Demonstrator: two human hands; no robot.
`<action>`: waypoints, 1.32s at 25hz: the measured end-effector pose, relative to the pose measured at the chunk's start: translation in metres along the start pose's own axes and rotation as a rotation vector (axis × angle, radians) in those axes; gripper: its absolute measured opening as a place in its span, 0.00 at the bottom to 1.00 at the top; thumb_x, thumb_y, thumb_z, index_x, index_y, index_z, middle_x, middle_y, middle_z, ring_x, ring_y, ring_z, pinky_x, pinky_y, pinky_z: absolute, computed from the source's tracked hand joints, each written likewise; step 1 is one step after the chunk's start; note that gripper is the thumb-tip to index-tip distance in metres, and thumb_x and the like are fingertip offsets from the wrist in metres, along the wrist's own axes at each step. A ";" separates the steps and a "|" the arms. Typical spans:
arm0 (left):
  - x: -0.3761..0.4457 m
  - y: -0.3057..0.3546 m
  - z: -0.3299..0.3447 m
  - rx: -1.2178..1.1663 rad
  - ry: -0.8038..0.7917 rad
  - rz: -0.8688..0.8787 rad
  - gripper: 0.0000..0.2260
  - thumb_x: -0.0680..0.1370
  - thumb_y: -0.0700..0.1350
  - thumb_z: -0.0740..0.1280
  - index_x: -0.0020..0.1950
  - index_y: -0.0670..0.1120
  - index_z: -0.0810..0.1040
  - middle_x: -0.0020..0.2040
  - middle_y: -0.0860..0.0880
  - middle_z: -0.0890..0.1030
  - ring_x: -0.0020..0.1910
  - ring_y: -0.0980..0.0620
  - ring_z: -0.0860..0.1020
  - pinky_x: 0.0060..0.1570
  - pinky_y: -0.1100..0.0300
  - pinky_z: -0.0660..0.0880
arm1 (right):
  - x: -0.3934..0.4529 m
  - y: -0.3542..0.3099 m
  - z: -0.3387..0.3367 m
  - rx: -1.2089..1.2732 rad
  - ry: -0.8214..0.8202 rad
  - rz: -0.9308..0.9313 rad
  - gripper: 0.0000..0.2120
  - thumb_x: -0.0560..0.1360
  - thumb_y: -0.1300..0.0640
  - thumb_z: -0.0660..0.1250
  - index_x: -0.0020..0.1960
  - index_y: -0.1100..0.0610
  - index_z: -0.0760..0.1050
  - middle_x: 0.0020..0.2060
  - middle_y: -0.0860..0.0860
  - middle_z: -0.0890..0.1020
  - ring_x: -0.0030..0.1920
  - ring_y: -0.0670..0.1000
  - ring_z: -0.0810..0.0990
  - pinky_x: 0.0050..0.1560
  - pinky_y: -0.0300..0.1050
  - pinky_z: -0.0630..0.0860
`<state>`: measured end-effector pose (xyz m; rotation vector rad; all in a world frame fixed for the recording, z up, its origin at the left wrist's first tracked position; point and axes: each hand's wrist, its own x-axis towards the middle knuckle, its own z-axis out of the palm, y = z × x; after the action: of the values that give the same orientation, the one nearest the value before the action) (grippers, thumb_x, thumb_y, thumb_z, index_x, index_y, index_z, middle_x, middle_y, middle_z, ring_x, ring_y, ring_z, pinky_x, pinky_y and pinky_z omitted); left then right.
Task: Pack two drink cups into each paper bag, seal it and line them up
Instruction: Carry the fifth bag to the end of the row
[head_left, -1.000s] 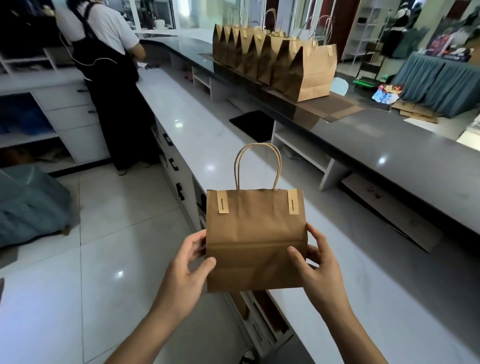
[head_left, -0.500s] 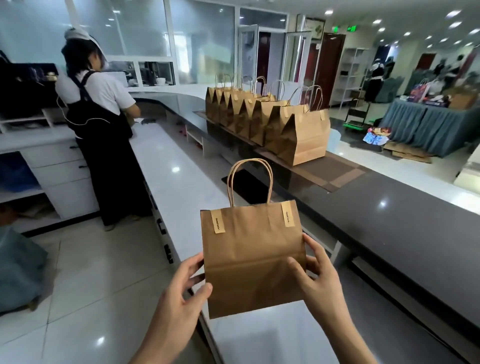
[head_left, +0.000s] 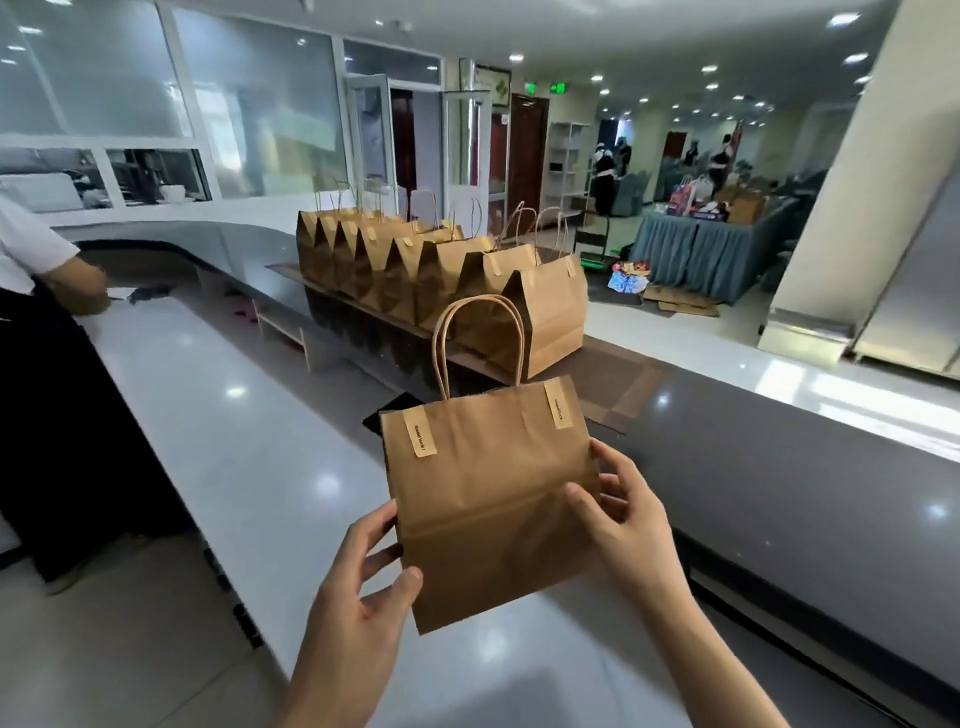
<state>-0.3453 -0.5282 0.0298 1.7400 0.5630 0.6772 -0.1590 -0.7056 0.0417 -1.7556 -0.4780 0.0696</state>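
Head view shows us carrying one sealed paper bag in both hands, lifted off the white tabletop and held a little tilted, its top leaning to our left. Our left hand grips the lower left edge, thumb curled onto the front face and fingers wrapped behind. Our right hand pinches the right edge the same way, thumb on the front, fingers behind. Two pale sticker strips fold over the bag's top, and its twisted handles stand up.

What the coming move turns on, as we judge it, is the row of finished bags on the dark upper tabletop. That row lies ahead of the held bag and higher, running away from us and to the left, with its near end at the closest bag. The free stretch of brown mat sits just this side of that closest bag, forward and slightly right of our hands. Our right hand is the nearer one to that spot, so the bag would go up, forward and a touch rightward, broad face kept parallel to its neighbour.

A person in a white shirt works at the far left, well apart from us.
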 end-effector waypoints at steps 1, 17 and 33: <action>0.014 0.001 -0.002 0.000 -0.015 0.013 0.25 0.79 0.43 0.70 0.62 0.72 0.69 0.53 0.80 0.74 0.56 0.70 0.77 0.38 0.80 0.73 | 0.009 -0.003 0.005 0.007 0.029 0.008 0.24 0.77 0.52 0.73 0.70 0.39 0.73 0.57 0.46 0.80 0.57 0.49 0.81 0.56 0.46 0.80; 0.152 0.005 0.037 -0.066 -0.187 0.339 0.30 0.75 0.31 0.70 0.71 0.58 0.72 0.67 0.60 0.72 0.63 0.64 0.74 0.52 0.69 0.77 | 0.137 -0.014 0.011 0.027 0.199 0.144 0.20 0.81 0.58 0.68 0.68 0.40 0.75 0.56 0.47 0.84 0.58 0.46 0.81 0.56 0.43 0.80; 0.219 -0.011 0.154 -0.089 -0.185 0.313 0.32 0.74 0.30 0.70 0.68 0.61 0.71 0.67 0.62 0.66 0.65 0.59 0.73 0.58 0.53 0.80 | 0.265 0.044 -0.021 0.087 0.221 0.185 0.23 0.79 0.66 0.66 0.68 0.45 0.76 0.57 0.51 0.84 0.57 0.45 0.82 0.60 0.49 0.81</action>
<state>-0.0815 -0.4837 0.0216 1.8005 0.1313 0.7361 0.1012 -0.6387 0.0600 -1.6939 -0.1494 0.0257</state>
